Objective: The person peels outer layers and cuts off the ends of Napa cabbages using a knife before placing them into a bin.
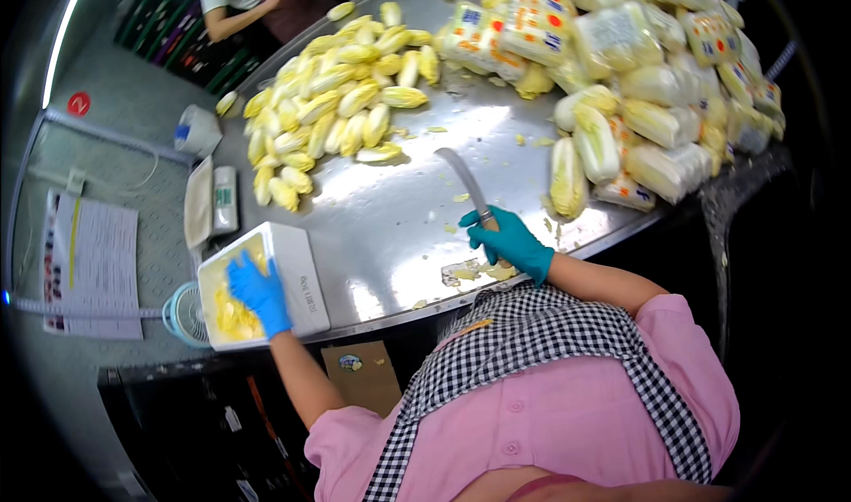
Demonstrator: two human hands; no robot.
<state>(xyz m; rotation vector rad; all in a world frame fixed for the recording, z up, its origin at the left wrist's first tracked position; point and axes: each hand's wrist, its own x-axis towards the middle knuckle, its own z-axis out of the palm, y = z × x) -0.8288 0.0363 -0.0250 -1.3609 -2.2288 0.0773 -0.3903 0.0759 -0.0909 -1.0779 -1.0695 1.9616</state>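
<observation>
My right hand (510, 241), in a teal glove, grips the wooden handle of a knife (465, 177) with a curved blade. The blade points away from me over the steel table. In a blue glove, my left hand (258, 290) is spread over a white foam box (297, 272) at the table's left corner. Yellow leaves (234, 316) lie in the box, partly hidden under that hand. Beyond the box is a pile of loose endive heads (332, 96). To the right, near my right arm, a few Chinese cabbages (594, 143) lie beside a heap of wrapped ones.
Bagged cabbages (615, 40) are heaped across the table's right end. Leaf scraps (469, 272) lie along the front edge of the steel table (399, 222). At left are a scale-like device (225, 199), a white tub (198, 131) and a small fan (186, 314). Another person (246, 3) stands across the table.
</observation>
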